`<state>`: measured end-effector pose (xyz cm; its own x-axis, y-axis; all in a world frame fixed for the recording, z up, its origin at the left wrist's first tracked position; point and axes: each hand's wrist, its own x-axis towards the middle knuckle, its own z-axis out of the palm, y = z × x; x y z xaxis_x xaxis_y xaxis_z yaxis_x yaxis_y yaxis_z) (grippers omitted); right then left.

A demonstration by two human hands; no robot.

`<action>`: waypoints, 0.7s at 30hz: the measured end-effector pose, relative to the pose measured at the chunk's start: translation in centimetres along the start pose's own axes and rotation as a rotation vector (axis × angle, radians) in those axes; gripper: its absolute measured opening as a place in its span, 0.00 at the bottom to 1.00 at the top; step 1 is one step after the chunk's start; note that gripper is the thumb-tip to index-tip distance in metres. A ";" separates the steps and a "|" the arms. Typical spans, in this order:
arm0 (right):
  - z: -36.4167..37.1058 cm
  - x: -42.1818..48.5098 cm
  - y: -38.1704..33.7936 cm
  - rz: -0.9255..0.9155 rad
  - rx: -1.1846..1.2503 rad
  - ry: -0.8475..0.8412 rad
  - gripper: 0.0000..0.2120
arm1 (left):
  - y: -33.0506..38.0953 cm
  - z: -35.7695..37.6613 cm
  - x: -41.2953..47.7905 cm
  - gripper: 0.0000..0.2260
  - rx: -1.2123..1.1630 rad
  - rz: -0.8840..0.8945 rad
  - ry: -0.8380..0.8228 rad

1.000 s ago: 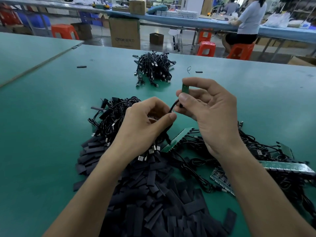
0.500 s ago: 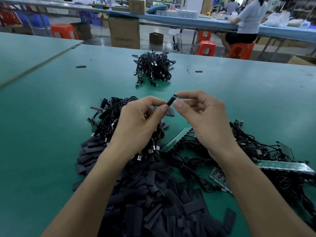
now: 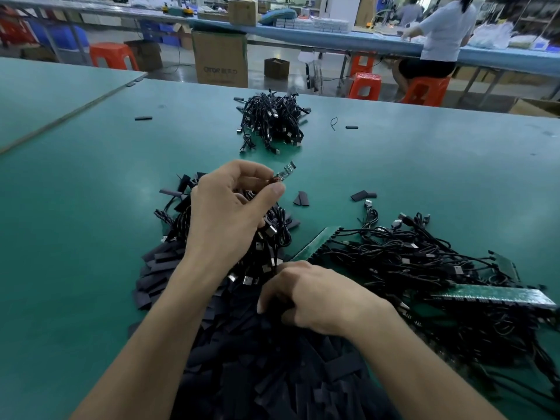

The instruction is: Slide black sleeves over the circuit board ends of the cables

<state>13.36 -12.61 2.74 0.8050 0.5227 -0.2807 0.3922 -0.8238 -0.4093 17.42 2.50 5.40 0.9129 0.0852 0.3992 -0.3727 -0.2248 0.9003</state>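
1. The left hand (image 3: 224,213) is raised above the green table (image 3: 91,207). Its thumb and forefinger pinch a cable's circuit board end (image 3: 284,174). The bare board sticks out up and to the right, past the fingertips.
2. The right hand (image 3: 318,298) is down at the near pile of black sleeves (image 3: 257,374), with its fingers curled into the pile's far edge. The fingertips are buried among the sleeves, so I cannot tell whether they have hold of one.
3. A bundle of black cables (image 3: 272,237) lies under the left hand, against the far side of the sleeve pile, with metal plugs showing.
4. To the right, a loose tangle of cables (image 3: 424,262) is spread on the table, with green board strips (image 3: 491,295) lying in it.
5. Two loose sleeves (image 3: 301,198) lie on open table just beyond the bundle.
6. A separate heap of cables (image 3: 272,122) sits well apart, near the table's far edge.
7. Past the table stand a cardboard box (image 3: 221,59) and orange stools (image 3: 365,86). A person (image 3: 439,34) is seated at a long blue bench.
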 end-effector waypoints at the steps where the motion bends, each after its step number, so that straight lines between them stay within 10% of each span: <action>1: 0.2 0.0 0.1 -0.014 -0.019 0.013 0.17 | 0.0 0.0 0.0 0.06 0.002 0.003 0.005; 13: -2.6 -0.7 2.1 -0.004 0.562 0.700 0.14 | -0.4 0.0 0.1 0.08 0.088 -0.015 0.029; 21: -4.5 -1.9 2.6 -0.083 1.063 0.855 0.14 | 0.0 0.3 -0.4 0.07 0.091 -0.005 -0.098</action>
<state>14.85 -16.75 6.13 0.9697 -0.0548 0.2380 0.2366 -0.0298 -0.9711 17.08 2.18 5.14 0.9281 -0.0081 0.3722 -0.3559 -0.3121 0.8809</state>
